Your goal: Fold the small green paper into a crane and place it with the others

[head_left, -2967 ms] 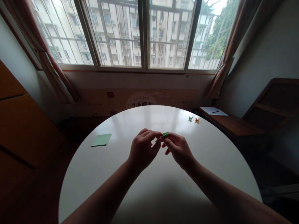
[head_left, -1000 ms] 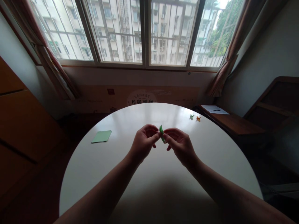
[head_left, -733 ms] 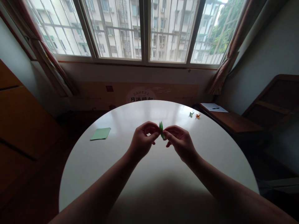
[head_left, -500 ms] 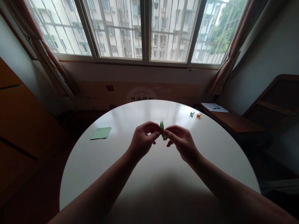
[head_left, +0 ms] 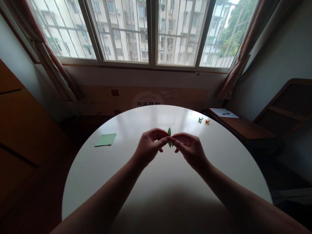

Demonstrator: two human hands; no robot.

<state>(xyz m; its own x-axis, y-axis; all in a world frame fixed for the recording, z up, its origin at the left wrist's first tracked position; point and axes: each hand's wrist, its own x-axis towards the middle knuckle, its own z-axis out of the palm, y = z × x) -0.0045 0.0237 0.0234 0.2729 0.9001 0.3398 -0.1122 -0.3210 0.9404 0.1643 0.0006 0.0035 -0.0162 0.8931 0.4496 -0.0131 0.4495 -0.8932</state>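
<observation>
A small folded piece of green paper [head_left: 169, 131] stands upright between my two hands, above the middle of the white table. My left hand [head_left: 152, 141] pinches it from the left, thumb and fingers closed on it. From the other side my right hand [head_left: 188, 144] grips it the same way, and the two thumb tips nearly meet in front of it. The paper's pointed top shows above the fingers and a narrow lower tip below them; its middle is hidden by my fingertips.
On the round white table [head_left: 156, 195] a stack of light green paper sheets [head_left: 105, 139] lies at the left. Toward the back right are a green paper crane [head_left: 200, 120] and an orange paper crane [head_left: 207, 122]. Beyond, a wooden side surface [head_left: 248, 126] carries a white sheet [head_left: 223, 112] with a pen [head_left: 226, 113].
My thumbs have come closer together over the green paper. Its two top points, apart before, now look pressed together into one.
</observation>
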